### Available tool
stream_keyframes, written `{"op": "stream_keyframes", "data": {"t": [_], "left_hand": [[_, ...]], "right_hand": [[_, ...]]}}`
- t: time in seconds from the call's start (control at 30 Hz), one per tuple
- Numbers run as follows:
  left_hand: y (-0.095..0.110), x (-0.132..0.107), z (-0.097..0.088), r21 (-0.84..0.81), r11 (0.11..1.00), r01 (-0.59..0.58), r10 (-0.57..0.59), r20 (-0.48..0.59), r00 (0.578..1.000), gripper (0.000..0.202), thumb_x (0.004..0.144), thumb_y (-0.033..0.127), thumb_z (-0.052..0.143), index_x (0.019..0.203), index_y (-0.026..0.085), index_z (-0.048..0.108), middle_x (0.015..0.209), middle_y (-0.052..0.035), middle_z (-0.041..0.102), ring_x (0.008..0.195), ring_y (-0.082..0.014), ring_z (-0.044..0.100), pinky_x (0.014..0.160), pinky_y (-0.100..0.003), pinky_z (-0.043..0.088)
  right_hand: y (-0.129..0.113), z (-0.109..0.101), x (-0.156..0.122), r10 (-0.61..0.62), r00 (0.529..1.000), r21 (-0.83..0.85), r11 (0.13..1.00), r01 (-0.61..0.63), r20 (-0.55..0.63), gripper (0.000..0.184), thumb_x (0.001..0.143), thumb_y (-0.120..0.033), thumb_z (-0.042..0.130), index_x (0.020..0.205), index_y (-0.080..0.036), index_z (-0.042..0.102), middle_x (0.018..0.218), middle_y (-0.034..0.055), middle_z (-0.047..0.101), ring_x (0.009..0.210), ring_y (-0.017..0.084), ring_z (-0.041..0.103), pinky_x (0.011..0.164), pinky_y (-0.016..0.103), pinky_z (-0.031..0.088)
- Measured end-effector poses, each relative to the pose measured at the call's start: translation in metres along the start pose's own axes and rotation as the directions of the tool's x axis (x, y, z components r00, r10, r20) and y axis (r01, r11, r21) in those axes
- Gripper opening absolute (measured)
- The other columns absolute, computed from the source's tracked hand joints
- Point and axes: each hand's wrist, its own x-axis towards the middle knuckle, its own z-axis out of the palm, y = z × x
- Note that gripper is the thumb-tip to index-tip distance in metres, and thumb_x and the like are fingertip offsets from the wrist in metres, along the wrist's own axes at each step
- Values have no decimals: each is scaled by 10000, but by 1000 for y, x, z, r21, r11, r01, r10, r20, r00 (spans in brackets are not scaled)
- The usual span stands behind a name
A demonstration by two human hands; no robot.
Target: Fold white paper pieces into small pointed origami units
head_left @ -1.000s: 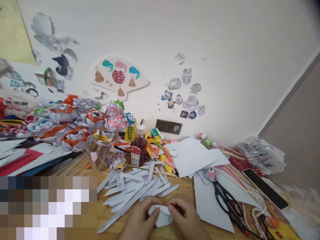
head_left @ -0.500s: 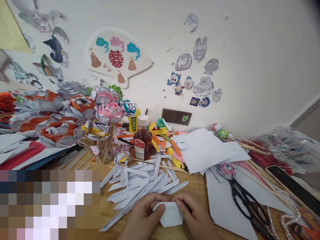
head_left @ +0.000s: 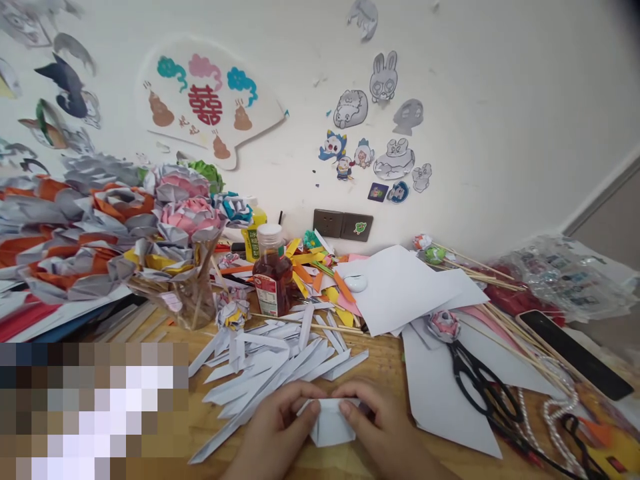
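Observation:
A small folded piece of white paper (head_left: 332, 427) is held between both hands at the lower middle of the head view. My left hand (head_left: 286, 420) pinches its upper left side, the thumb lying on the face toward me. On the upper right side, my right hand (head_left: 371, 420) grips it the same way, its fingers curled behind the sheet. Just beyond the hands lies a pile of folded white paper strips (head_left: 280, 360) on the wooden table (head_left: 210, 413).
Left stand paper flowers (head_left: 190, 217) and a bottle of dark red liquid (head_left: 273, 277). White sheets (head_left: 400, 287), black scissors (head_left: 483, 387), a paper rose (head_left: 444, 325), thin sticks (head_left: 525, 347) and a phone (head_left: 573, 353) lie to the right. A blurred patch covers the lower left.
The view has turned slightly right, so the surroundings shift left. My right thumb has slid inward over the folded paper, and both hands still hold it.

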Motion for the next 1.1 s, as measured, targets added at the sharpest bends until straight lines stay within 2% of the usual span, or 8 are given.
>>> {"op": "stream_keyframes", "data": {"t": [0.07, 0.17, 0.23, 0.37, 0.47, 0.77, 1.1], "left_hand": [[-2, 0, -3, -10, 1000, -8, 8, -39, 999, 199, 665, 363, 569, 718, 187, 647, 621, 11, 604, 610, -164, 510, 562, -226, 386], [-4, 1, -7, -22, 1000, -15, 11, -153, 988, 190, 680, 349, 533, 746, 217, 652, 673, 18, 618, 675, -179, 527, 617, -238, 399], [-5, 2, -9, -17, 1000, -11, 8, -177, 984, 197, 676, 360, 536, 759, 221, 649, 662, 21, 612, 671, -180, 526, 612, -239, 400], [-3, 1, -3, -41, 999, 4, -7, -63, 998, 266, 616, 426, 616, 749, 195, 619, 616, 22, 599, 595, -158, 509, 546, -224, 384], [0, 0, 2, -63, 998, 28, -27, 16, 1000, 275, 601, 413, 637, 734, 179, 581, 542, 42, 547, 526, -130, 473, 505, -211, 354], [4, -2, 1, 48, 999, -25, 23, 42, 999, 147, 698, 308, 553, 713, 162, 549, 577, 38, 537, 551, -122, 471, 527, -215, 350], [2, -1, 2, 67, 997, -38, 34, 58, 998, 165, 709, 302, 544, 767, 149, 563, 625, 20, 563, 590, -133, 494, 550, -222, 374]], "right_hand": [[1, 0, 1, 30, 1000, 15, 999, -30, -8, 177, 812, -286, 487, 848, -199, 638, 839, 43, 656, 796, 213, 575, 692, 297, 414], [2, 1, 2, 63, 998, 43, 997, -63, -2, 185, 813, -289, 478, 851, -205, 638, 835, 41, 659, 778, 211, 579, 671, 291, 418], [3, 1, 2, 75, 997, 47, 996, -75, 4, 185, 812, -289, 480, 858, -207, 638, 841, 40, 661, 778, 212, 581, 672, 291, 419], [3, 1, 2, 55, 998, 43, 998, -56, 11, 169, 806, -272, 495, 855, -200, 639, 848, 42, 663, 799, 211, 583, 687, 287, 422], [0, 0, 1, 39, 999, 25, 999, -39, 12, 149, 794, -253, 513, 842, -194, 642, 838, 41, 662, 802, 205, 585, 699, 286, 428], [-7, -1, 1, 59, 998, 9, 998, -59, 8, 146, 775, -198, 523, 828, -154, 652, 830, 62, 664, 808, 211, 595, 719, 304, 439], [-7, 0, 3, 69, 997, 4, 998, -69, -20, 134, 760, -160, 536, 809, -140, 659, 809, 65, 665, 798, 208, 596, 714, 296, 434]]}}
